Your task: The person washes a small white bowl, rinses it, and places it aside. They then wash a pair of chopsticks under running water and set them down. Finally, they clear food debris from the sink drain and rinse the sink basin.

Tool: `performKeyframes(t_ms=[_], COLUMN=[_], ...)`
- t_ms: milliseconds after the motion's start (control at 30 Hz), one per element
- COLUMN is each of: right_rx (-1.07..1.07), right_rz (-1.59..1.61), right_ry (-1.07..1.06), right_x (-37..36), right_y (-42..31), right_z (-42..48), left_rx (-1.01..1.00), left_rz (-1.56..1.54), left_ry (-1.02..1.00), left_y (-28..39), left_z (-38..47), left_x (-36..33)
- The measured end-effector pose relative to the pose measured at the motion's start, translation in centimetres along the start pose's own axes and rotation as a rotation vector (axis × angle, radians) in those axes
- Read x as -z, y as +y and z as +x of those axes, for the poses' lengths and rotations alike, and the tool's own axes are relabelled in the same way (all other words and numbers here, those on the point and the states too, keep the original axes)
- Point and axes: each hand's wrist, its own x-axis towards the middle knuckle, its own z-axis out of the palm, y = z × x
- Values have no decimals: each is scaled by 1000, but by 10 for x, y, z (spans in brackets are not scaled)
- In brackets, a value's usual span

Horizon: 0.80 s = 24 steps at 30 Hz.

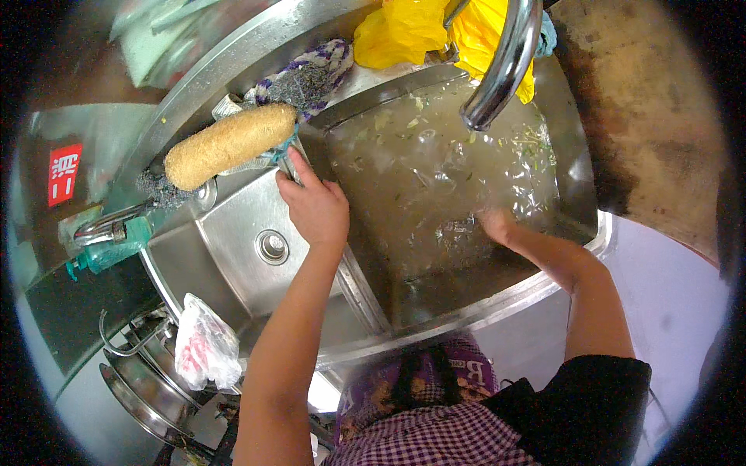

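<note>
My left hand (317, 212) is over the metal divider (356, 285) between two stainless steel basins. Its thumb and forefinger reach the divider's far end, beside a tan loofah (230, 145) and a teal mesh scrap (282, 148). Whether those fingers grip anything is unclear. My right hand (495, 224) is dipped in cloudy brown water (402, 198) in the right basin, its fingers hidden below the surface. Green leaf bits and stems (527, 143) float there, and a pale, shiny shape under the water near the hand cannot be made out.
A chrome faucet spout (501, 70) hangs over the water, with yellow plastic bags (402, 35) behind. The left basin (253, 215) has a drain. Steel wool (300, 84) lies on a purple-and-white cloth. A green pump bottle (119, 247) and a white plastic bag (204, 343) are at left.
</note>
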Motion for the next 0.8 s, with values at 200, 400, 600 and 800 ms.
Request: performKeyframes(t_ms=[200,400,600,800], right_rx=[116,54,243,314], right_rz=[365,1221,1320,1394], right_ry=[0,-239,-243,-176], right_x=[52,140,150,142], right_y=[-83,-186,-237,-209], right_z=[-12,-48,-79,-97], left_rx=[-69,-288,454,312], left_rz=[-58,-375,-1503,-1604], left_ry=[87,-123,-900,-693], left_y=[-3,13,65,69], left_z=[-2,-26,-56,-36], left_x=[-2,17,37,67])
